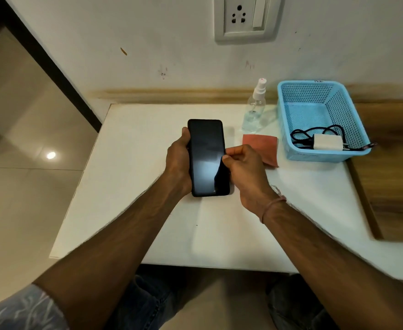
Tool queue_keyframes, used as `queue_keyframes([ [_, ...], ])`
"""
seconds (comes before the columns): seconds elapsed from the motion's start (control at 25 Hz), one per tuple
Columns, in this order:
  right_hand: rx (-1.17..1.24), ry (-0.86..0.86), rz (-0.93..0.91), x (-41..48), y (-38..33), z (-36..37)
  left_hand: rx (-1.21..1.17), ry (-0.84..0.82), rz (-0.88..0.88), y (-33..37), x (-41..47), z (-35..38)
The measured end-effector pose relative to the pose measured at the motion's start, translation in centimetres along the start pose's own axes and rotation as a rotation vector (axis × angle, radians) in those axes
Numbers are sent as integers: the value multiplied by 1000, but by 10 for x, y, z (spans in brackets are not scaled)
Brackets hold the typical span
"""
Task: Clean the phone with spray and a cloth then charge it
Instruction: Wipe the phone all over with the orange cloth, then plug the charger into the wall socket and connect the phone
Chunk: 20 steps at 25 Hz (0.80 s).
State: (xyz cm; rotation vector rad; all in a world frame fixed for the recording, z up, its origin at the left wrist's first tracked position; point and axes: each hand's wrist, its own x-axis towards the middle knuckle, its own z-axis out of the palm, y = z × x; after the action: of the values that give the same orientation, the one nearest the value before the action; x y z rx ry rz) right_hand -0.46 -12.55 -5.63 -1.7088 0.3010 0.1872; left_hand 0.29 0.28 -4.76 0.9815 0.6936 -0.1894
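From my head view, my left hand (177, 160) is wrapped round the left edge of the black smartphone (207, 158), holding it screen-up over the white table (148, 210). My right hand (245, 167), fingers curled, pinches its right edge. Just right of that hand lies the folded orange cloth (264, 146), with the clear spray bottle (255, 108) standing beyond it. Farther right, the blue basket (314, 156) holds the white charger (327, 142) and black cable (307, 133).

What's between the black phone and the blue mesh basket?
Head view: a folded orange cloth lies on the white tabletop, partly hidden by the right hand; a clear spray bottle stands behind it.
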Motion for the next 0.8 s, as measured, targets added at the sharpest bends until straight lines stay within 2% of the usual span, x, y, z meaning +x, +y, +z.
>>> queue_keyframes([
  [0.24,-186,39,-118,5,6,-6,16,200,162,-3,13,0],
  [0.32,-220,50,-147,4,8,-7,137,272,286,-4,17,-3],
  [0.44,-256,69,-169,5,9,-7,446,385,444,-3,18,-5],
  [0.52,-280,70,-173,7,11,-8,604,396,519,-4,19,-7],
  [0.68,-360,77,-199,8,13,-6,781,420,552,-4,24,-11],
  [0.8,-390,81,-209,7,15,-6,816,436,543,-5,26,-12],
])
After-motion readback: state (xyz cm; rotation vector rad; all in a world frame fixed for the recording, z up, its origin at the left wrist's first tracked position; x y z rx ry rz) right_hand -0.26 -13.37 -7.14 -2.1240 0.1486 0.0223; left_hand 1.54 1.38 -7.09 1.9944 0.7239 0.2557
